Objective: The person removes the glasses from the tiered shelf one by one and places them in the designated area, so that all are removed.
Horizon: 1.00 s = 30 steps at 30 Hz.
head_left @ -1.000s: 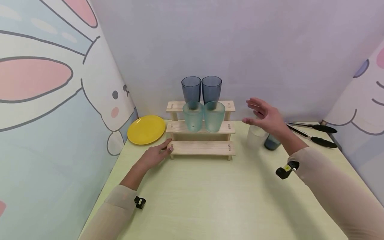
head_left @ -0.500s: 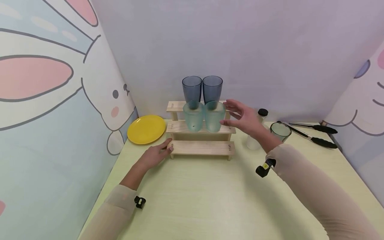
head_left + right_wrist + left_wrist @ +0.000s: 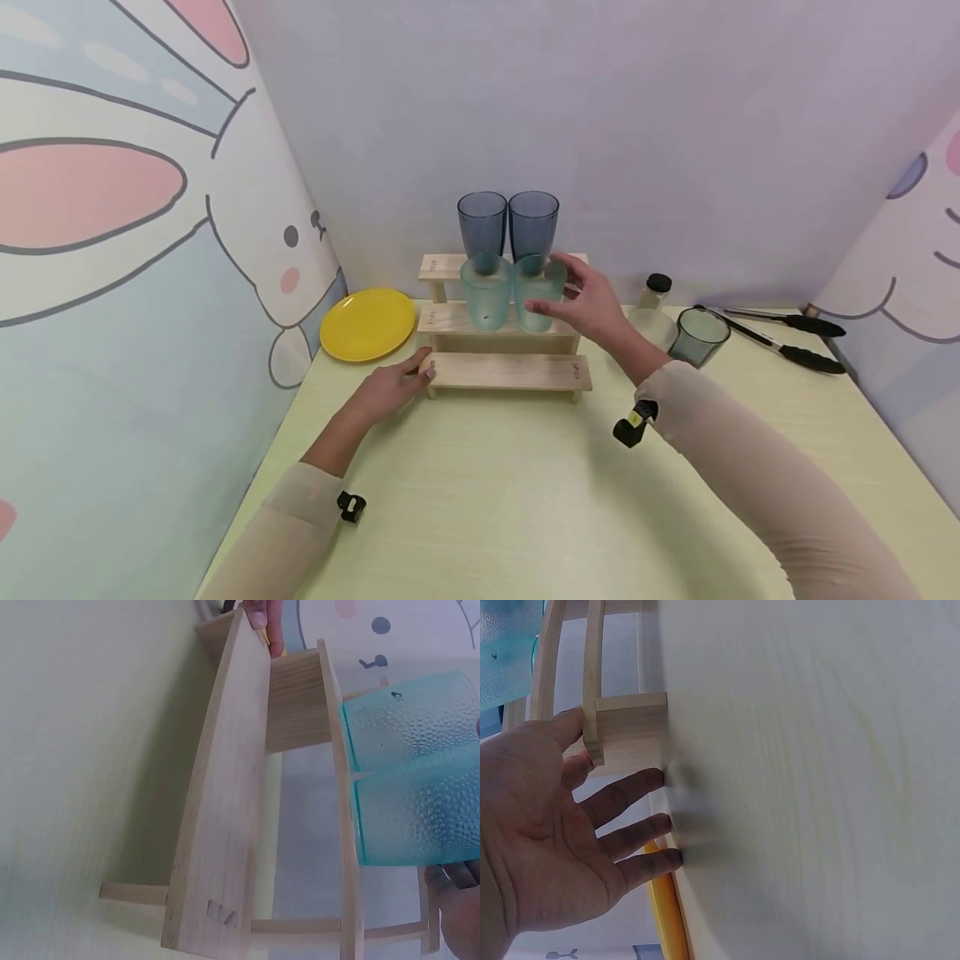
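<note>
Since a moment ago my right hand (image 3: 592, 307) has crossed leftward and now curls around the right frosted teal plastic cup (image 3: 537, 293) on the middle step of the three-tier wooden rack (image 3: 510, 371), ready to lift, while my left hand (image 3: 390, 387) rests flat-fingered against its lowest step

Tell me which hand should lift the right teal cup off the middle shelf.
The right hand: its fingers already wrap the right teal cup. The left hand rests at the wooden rack's bottom left corner, probably steadying it.
</note>
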### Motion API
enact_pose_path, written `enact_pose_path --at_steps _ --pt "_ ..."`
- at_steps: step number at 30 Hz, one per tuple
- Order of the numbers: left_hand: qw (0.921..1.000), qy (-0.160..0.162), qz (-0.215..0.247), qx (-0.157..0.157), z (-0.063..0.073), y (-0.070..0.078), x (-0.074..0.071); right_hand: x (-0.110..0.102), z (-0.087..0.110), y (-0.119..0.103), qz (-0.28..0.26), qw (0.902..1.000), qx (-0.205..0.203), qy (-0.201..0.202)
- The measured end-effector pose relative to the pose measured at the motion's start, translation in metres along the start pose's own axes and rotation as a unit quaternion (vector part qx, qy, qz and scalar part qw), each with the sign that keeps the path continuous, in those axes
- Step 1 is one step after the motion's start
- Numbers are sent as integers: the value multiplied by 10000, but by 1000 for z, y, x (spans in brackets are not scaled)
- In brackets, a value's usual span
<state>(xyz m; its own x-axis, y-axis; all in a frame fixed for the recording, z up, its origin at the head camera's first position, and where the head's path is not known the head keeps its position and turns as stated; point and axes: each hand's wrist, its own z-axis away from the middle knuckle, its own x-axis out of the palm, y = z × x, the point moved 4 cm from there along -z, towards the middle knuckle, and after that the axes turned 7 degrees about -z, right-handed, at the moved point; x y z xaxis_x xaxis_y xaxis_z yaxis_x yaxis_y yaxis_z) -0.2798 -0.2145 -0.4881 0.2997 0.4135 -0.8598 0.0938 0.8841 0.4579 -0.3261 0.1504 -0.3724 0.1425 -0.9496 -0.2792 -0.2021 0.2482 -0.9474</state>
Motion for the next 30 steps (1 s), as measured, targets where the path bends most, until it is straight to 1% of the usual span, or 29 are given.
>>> enact_pose_path --at_steps 5,8,12,21,26,30 --pt "10000 -5 -16 -12 0 1 0 10 0 -2 -77 9987 -18 513" --pt "10000 -4 -15 -11 0 1 -1 16 1 -3 -139 9966 46 806" --pt "10000 -3 -9 -28 0 1 -1 22 2 -1 -208 9942 175 1044" --pt "10000 40 -2 -1 1 2 -1 27 4 3 -28 9936 255 1096" --pt "10000 51 -21 25 2 2 -1 24 3 5 -281 9943 396 952" --pt "10000 41 -18 19 2 2 -1 19 2 5 -556 9945 421 779"
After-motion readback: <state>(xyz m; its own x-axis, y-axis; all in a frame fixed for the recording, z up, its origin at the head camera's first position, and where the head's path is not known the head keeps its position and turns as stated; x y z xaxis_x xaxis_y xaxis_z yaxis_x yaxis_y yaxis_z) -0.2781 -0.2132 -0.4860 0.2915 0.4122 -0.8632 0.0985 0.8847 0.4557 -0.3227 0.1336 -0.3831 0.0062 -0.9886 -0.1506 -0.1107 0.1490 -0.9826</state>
